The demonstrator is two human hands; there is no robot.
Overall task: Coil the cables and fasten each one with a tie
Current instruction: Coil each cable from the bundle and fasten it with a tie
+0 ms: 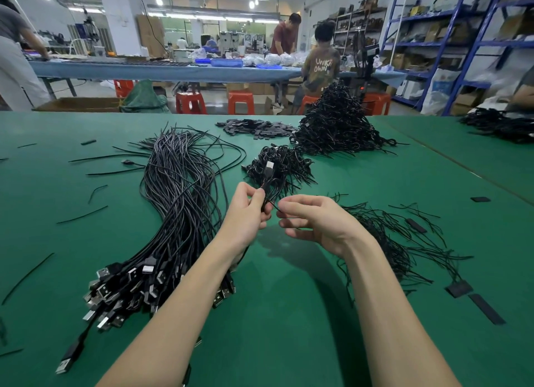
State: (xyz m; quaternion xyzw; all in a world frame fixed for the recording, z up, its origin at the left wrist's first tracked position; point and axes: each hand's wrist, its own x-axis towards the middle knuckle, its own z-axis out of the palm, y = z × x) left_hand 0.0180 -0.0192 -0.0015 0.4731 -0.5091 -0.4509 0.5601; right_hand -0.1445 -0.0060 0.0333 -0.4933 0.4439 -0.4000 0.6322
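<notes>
Blue shelving (450,40), red stools (190,102), ceiling lights (159,1).

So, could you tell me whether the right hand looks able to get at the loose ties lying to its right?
Probably yes: the right hand hangs just beside the loose ties, with nothing between them, though its fingers now pinch a tie.

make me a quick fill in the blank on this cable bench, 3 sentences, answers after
1. The table has a ____ surface.
2. The loose bundle of USB cables lies on the ____ hand's side.
3. Both hands hold one coiled cable; the right hand pinches its ____ tie.

Answers: green; left; black
</notes>
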